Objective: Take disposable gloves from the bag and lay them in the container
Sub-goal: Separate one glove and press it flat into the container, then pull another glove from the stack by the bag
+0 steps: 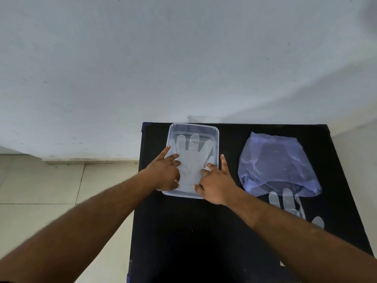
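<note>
The container (214, 130) is clear smooth plastic; the glove (190, 158) thin, cloudy film; the bag (275, 162) crinkled, glossy bluish film; the desk (204, 231) matt black

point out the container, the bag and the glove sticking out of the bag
container (212, 129): head view, on the bare far rim.
bag (277, 160): head view, on the middle of the blue plastic.
glove sticking out of the bag (288, 199): head view, on one of its clear fingers on the black table.

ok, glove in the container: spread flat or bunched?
Spread flat. The glove lies open in the clear container, fingers fanned toward the far end, both hands pressing its cuff end.
</note>
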